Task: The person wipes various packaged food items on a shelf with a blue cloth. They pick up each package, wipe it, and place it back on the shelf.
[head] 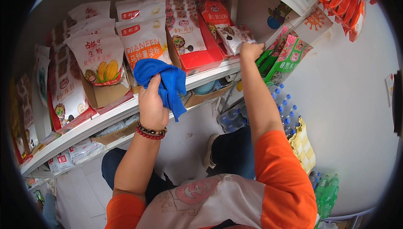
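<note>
My left hand (154,101) grips a bunched blue cloth (165,82) in front of the white shelf edge. At the shelf's right end, my right hand (252,51) is on a small white packet (231,40), its fingers partly hidden. This packet lies at the front of a red display box (220,47), before red starch bags (214,13). To the left stand white baking soda packets (185,30) in another red box, potato starch bags (143,40) behind the cloth, and corn starch bags (96,58) in an open cardboard box.
Green packets (289,60) hang beside the shelf's right end, with red packets (343,8) higher up. Wrapped bottles with blue caps (285,109) stand on the floor by a yellow checked bag (302,147). Green bottles (327,194) are at lower right. A lower shelf holds white packets (78,150).
</note>
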A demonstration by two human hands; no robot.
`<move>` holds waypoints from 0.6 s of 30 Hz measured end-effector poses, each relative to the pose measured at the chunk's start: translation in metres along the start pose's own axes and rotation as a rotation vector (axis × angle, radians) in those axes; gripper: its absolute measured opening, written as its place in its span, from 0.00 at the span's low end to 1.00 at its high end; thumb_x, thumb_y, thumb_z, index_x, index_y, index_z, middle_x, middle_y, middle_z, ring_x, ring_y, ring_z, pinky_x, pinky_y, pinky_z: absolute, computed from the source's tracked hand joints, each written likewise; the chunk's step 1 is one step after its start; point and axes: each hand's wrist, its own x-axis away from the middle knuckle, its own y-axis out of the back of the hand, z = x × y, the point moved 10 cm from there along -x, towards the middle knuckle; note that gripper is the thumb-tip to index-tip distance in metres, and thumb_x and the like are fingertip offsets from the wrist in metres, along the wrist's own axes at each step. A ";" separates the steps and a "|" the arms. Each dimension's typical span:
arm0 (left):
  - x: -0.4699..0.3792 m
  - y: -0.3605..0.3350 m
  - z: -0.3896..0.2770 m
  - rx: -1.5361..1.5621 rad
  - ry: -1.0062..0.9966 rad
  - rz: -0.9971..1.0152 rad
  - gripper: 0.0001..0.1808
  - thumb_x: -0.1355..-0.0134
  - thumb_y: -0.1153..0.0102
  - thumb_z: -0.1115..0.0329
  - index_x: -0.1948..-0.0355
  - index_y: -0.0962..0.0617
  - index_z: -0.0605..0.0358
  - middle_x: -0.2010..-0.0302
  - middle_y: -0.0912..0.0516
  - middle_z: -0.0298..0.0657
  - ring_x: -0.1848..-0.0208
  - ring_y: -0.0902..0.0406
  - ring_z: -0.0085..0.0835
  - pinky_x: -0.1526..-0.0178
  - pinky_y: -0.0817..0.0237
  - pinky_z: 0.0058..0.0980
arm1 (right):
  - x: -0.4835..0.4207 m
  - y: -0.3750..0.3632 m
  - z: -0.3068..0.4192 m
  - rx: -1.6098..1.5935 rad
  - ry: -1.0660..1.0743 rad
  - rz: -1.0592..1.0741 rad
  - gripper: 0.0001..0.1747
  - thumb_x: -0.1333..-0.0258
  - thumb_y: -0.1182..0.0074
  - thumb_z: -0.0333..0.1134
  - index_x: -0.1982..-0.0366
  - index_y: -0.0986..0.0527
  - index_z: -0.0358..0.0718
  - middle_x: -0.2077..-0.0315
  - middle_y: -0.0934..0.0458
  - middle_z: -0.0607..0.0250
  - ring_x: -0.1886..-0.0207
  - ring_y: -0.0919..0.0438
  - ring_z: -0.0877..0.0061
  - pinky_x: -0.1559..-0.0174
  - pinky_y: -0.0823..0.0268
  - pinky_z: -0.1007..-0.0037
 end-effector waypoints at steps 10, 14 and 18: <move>0.002 -0.002 0.006 -0.077 0.001 0.040 0.12 0.26 0.49 0.65 0.46 0.24 0.57 0.52 0.17 0.37 0.51 0.19 0.28 0.47 0.25 0.31 | 0.078 -0.017 0.071 0.325 0.705 0.517 0.27 0.52 0.31 0.46 0.49 0.18 0.44 0.54 0.16 0.51 0.45 0.21 0.55 0.42 0.31 0.57; 0.004 -0.005 0.005 -0.072 0.011 0.060 0.12 0.25 0.49 0.65 0.46 0.24 0.57 0.52 0.17 0.37 0.51 0.19 0.28 0.47 0.26 0.31 | 0.082 -0.020 0.092 0.428 0.623 0.583 0.25 0.51 0.33 0.42 0.50 0.18 0.41 0.53 0.16 0.50 0.46 0.20 0.53 0.42 0.30 0.55; 0.005 -0.008 0.002 -0.057 -0.001 0.060 0.12 0.25 0.49 0.65 0.45 0.24 0.57 0.51 0.18 0.37 0.50 0.19 0.28 0.46 0.26 0.31 | 0.129 -0.018 0.156 -0.112 0.986 0.578 0.27 0.49 0.36 0.41 0.48 0.21 0.37 0.43 0.24 0.43 0.42 0.24 0.51 0.39 0.32 0.55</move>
